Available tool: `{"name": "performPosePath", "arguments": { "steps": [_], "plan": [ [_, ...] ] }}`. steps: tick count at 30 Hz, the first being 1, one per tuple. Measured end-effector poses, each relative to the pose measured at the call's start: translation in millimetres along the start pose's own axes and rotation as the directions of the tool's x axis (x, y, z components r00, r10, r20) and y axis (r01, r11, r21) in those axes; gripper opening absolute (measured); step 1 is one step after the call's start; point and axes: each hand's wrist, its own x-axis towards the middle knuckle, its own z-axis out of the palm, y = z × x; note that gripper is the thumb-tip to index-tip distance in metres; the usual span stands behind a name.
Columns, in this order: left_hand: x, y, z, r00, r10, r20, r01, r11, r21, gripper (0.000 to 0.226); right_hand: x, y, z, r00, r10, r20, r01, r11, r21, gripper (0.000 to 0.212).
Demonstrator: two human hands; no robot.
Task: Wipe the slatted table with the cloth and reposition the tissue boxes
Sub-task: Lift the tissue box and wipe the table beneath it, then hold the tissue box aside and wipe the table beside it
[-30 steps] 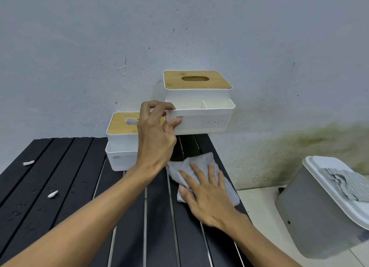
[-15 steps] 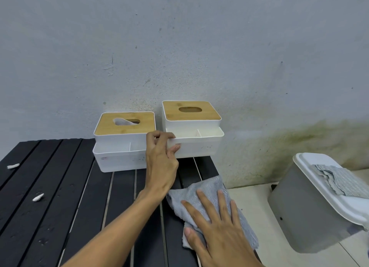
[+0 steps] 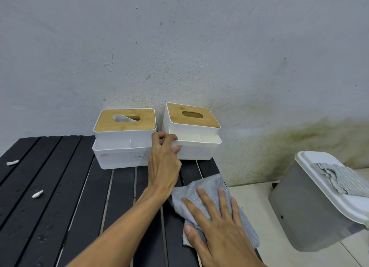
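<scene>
Two white tissue boxes with wooden lids stand side by side at the back of the black slatted table [image 3: 60, 186], against the wall. The left tissue box [image 3: 122, 139] shows a tissue in its slot. The right tissue box [image 3: 193, 133] sits at the table's back right corner, turned slightly. My left hand [image 3: 164, 159] grips the front left rim of the right box, fingers curled over the edge. My right hand [image 3: 219, 222] lies flat with spread fingers on a grey cloth [image 3: 209, 188] near the table's right edge.
Two small white scraps [image 3: 37, 193] [image 3: 12, 162] lie on the left slats. A grey bin with a white lid [image 3: 311, 202] stands on the floor to the right, a patterned grey cloth [image 3: 339, 177] draped on it. The stained wall runs behind the table.
The right tissue box, held up in the air a second ago, came down and now stands on the table beside the left box. My right hand and the cloth slid nearer to me.
</scene>
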Motion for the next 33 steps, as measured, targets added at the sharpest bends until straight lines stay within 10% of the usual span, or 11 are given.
{"name": "performPosePath", "arguments": {
  "steps": [20,28,33],
  "plan": [
    [-0.9,-10.9,-2.0,0.999,0.026,0.034,-0.036,0.935,0.353,0.025,0.9,-0.6,-2.5,0.999,0.004,0.052,-0.004,1.000,-0.004,0.057],
    [3.2,-3.5,-32.0,0.995,0.097,0.012,-0.098,0.979,0.180,0.040,-0.2,-5.0,-7.7,0.985,0.032,0.169,-0.033,0.999,0.007,0.057],
    [18.5,-32.2,-100.8,0.913,-0.246,-0.325,0.285,0.955,0.078,0.041,9.5,-1.0,-18.7,0.986,0.000,0.170,-0.016,0.996,0.088,0.068]
  ]
}}
